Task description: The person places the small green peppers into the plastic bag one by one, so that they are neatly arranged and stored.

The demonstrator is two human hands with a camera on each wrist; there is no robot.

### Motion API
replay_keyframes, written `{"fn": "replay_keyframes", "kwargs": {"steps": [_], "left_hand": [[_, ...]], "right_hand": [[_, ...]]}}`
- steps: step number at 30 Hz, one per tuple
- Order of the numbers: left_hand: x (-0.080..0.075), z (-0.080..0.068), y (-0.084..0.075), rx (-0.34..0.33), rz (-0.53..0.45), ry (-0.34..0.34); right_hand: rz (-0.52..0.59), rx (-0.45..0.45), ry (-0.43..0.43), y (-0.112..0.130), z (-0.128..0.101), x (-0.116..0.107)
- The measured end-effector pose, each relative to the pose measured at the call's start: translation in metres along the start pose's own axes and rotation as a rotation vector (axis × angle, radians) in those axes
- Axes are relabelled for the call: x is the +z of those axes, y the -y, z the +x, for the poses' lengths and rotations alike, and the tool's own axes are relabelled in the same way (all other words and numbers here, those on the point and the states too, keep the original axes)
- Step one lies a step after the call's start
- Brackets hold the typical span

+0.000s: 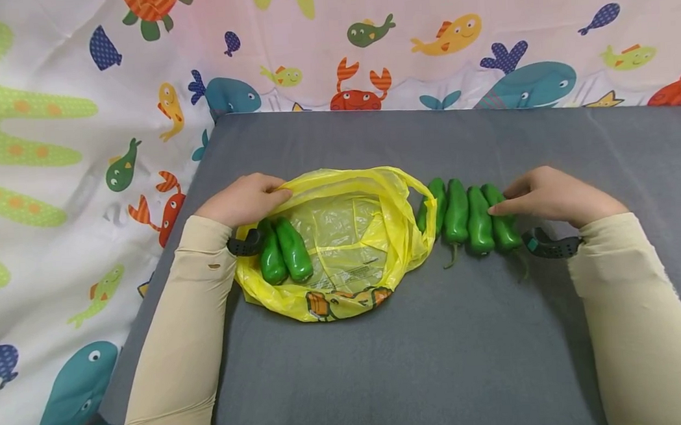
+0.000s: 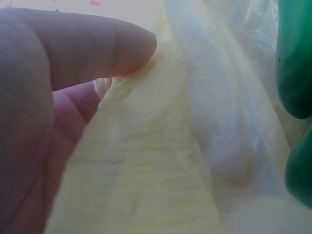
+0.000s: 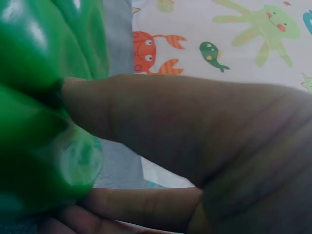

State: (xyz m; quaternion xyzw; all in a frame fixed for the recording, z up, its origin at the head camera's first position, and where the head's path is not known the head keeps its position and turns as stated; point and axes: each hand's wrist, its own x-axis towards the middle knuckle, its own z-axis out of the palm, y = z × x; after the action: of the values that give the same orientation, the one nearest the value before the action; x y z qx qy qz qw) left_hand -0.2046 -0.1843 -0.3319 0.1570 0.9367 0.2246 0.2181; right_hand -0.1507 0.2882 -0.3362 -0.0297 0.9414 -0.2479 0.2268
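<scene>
Right hand [image 1: 553, 196] grasps the end pepper [image 1: 501, 219] of the row
Pepper lies lengthwise toward the person; yellow bag [image 1: 345, 290] sits to its left, rim pinched by left hand [image 1: 246, 199]

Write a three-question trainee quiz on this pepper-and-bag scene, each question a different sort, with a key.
1. How many green peppers lie inside the yellow bag?
2. True or false: the left hand grips the bag's rim.
3. Multiple choice: the right hand has its grip on
A. the pepper nearest the bag
B. the rightmost pepper of the row on the grey mat
C. the bag's handle

Key
1. Two.
2. True: thumb and fingers pinch the yellow plastic at the far left edge.
3. B: the fingers close on the pepper at the row's right end.
</scene>
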Motion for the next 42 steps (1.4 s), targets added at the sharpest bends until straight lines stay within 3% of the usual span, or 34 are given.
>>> {"fn": "replay_keyframes", "kwargs": {"steps": [42], "left_hand": [[0.000, 0.001, 0.000, 0.006, 0.005, 0.005]], "right_hand": [[0.066, 0.021, -0.015, -0.010, -0.001, -0.005]]}}
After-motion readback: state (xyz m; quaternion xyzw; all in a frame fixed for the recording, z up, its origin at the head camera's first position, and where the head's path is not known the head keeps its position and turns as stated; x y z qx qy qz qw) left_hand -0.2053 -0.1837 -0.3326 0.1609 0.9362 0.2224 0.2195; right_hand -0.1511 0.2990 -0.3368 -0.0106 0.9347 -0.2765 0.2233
